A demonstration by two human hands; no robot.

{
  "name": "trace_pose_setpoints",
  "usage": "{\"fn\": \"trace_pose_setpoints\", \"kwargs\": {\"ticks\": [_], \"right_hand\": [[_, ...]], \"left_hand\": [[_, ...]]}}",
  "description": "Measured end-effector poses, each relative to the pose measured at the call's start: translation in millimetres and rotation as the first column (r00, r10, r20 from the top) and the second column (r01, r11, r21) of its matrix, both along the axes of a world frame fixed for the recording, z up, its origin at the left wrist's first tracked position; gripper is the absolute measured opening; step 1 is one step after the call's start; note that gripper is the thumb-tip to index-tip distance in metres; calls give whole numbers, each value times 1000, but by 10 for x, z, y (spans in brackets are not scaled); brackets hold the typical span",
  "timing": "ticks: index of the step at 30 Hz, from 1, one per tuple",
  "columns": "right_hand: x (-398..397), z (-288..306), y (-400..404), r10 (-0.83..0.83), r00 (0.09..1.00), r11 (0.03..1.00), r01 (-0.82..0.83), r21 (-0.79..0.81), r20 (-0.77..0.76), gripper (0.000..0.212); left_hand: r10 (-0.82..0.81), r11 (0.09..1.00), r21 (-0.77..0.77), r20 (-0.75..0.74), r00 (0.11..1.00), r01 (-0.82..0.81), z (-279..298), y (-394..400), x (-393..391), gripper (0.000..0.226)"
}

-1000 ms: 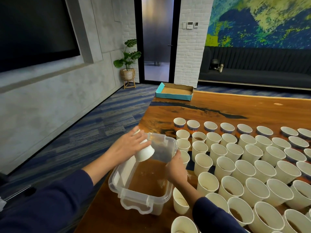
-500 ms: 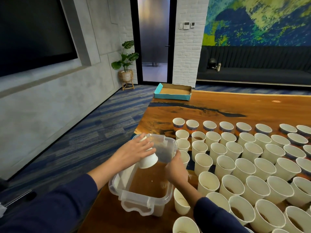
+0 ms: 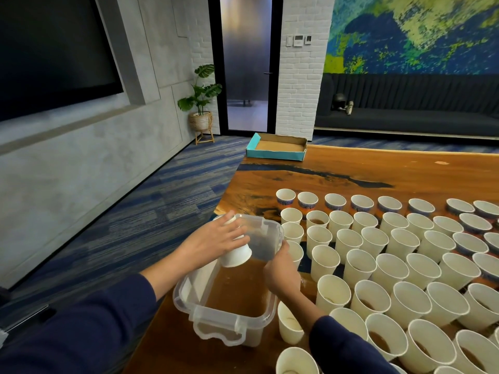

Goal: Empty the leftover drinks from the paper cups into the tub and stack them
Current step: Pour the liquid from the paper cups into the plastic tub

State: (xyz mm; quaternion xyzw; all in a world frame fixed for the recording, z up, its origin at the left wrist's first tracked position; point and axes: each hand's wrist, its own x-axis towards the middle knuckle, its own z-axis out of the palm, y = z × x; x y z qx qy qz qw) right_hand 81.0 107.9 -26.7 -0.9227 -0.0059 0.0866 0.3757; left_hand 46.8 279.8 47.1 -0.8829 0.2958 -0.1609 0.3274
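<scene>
A clear plastic tub (image 3: 208, 317) with brown liquid in it stands at the near left corner of the wooden table (image 3: 351, 174). My left hand (image 3: 213, 242) grips a white paper cup (image 3: 237, 255) tipped mouth-down over the tub. My right hand (image 3: 282, 271) grips the tub's right rim. Several white paper cups (image 3: 391, 268) stand upright in rows to the right of the tub; some hold brown drink (image 3: 317, 221).
A shallow teal cardboard tray (image 3: 276, 150) lies at the table's far left corner. The table's left edge runs just beside the tub, with blue carpet (image 3: 151, 217) below. A potted plant (image 3: 201, 103), a door and a dark sofa (image 3: 405, 109) stand far behind.
The cup in my left hand has dropped slightly lower over the tub and stays tipped. My right hand stays on the tub's rim.
</scene>
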Motion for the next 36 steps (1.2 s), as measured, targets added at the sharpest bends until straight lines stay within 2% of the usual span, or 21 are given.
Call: {"fn": "trace_pose_setpoints", "kwargs": {"ticks": [5, 7, 9, 10, 12, 14, 16, 17, 18, 22, 25, 28, 31, 34, 36], "right_hand": [[-13, 15, -3, 11, 1000, 1000, -11, -7, -4, 74], [-13, 53, -28, 37, 999, 999, -38, -27, -11, 72], [-8, 112, -66, 77, 997, 994, -75, -77, 25, 60], [-6, 149, -96, 104, 991, 989, -95, -113, 79, 52], [19, 227, -160, 143, 968, 986, -121, -116, 208, 52], [44, 374, -195, 169, 962, 979, -189, 75, 216, 59], [68, 553, -203, 264, 955, 889, -295, 351, 135, 71], [69, 628, -205, 312, 944, 846, -329, 419, 112, 75], [67, 694, -210, 351, 929, 831, -366, 419, 116, 76], [97, 835, -289, 362, 906, 894, -404, 192, 219, 81], [140, 906, -382, 366, 911, 899, -399, 179, 193, 74], [172, 999, -496, 388, 898, 896, -420, 142, 210, 69], [256, 1074, -637, 333, 904, 935, -354, 31, 267, 71], [361, 1050, -792, 243, 933, 969, -248, -14, 267, 71], [408, 976, -874, 206, 946, 978, -193, -76, 251, 72]], "left_hand": [[14, 999, -34, 20, 1000, -13, 5, 12, -16, 78], [97, 984, -151, -18, 995, -99, 17, -22, -35, 80], [233, 931, -265, -103, 967, -253, 18, -59, -59, 81], [299, 887, -313, -171, 939, -339, -12, -63, -48, 77], [389, 743, -439, -332, 860, -505, -67, -96, -31, 72], [384, 572, -572, -446, 808, -588, -111, -177, -22, 74], [348, 460, -638, -509, 787, -617, -134, -298, -24, 77], [330, 426, -658, -526, 784, -621, -141, -364, -27, 78], [314, 401, -680, -528, 789, -614, -145, -428, -31, 79], [224, 292, -791, -490, 842, -538, -92, -603, -22, 78], [151, 181, -844, -484, 862, -506, -76, -663, 6, 78], [129, 208, -804, -542, 831, -557, -88, -674, -7, 86], [149, 262, -760, -577, 803, -595, -103, -544, -43, 85], [328, 269, -761, -503, 799, -590, -195, -229, -21, 65], [491, 211, -752, -470, 733, -624, -296, 25, 0, 55]]}}
